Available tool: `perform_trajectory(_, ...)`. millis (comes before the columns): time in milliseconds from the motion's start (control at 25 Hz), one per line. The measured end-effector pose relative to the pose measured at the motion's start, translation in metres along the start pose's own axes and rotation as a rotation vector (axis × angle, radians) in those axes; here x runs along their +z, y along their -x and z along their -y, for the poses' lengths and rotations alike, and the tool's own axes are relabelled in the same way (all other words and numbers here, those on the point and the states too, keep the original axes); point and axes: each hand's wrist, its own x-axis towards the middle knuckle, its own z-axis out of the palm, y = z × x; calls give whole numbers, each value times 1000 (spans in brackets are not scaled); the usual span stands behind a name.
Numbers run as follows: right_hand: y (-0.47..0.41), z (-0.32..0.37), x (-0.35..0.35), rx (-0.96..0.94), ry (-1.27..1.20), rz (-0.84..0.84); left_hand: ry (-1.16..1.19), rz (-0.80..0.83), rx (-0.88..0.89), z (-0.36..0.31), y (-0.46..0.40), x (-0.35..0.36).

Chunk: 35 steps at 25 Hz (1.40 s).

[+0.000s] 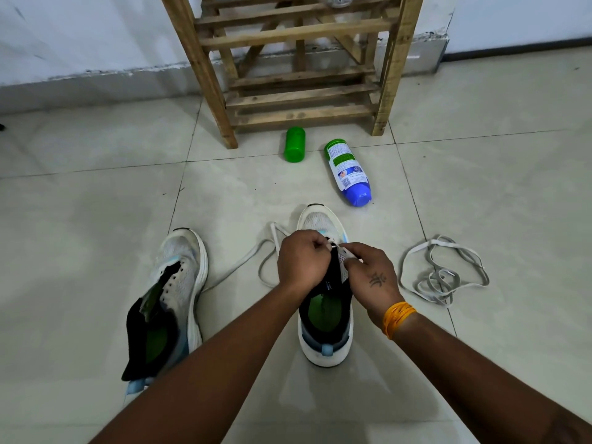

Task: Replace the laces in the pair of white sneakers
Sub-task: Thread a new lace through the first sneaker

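Note:
Two white sneakers stand on the tiled floor, toes pointing away from me. The right sneaker [323,318] sits in the middle, and both my hands work over its eyelets. My left hand [302,259] pinches the tip of a white lace [256,254] at the shoe's upper; the lace trails off to the left across the floor. My right hand [371,277] grips the shoe's right eyelet flap. The left sneaker [173,283] stands unlaced at the left, its tongue pulled open. A second loose lace [442,274] lies bundled on the floor to the right.
A green cap [295,144] and a blue-and-white bottle [349,173] lie on the floor beyond the shoes. A wooden slatted rack [301,75] stands behind them against the white wall.

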Motion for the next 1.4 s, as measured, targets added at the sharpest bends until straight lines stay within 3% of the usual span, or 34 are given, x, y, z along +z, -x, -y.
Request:
perform_trajectory(240,-1,-2,1,-32,18,45,0,80,64,14,2,-1)
perform_trajectory(440,10,15,-8,51,-98,95,199,31,-40,20,1,-1)
perform_trajectory(640,19,18,-2,-119,307,22,177,36,4,21,0,-2)
perform_trajectory(800,22,14,-3,-275,440,32,99,73,50,21,1,-3)
perform_trajectory(1120,27,9,-4,-254,283,47,218,32,-23,18,2,1)
perform_trajectory(1280,1,4,-13,-179,64,-1,200,14,17,18,2,4)
perform_trajectory(1400,-22,-1,-17,-193,61,63,180,68,47,18,2,5)
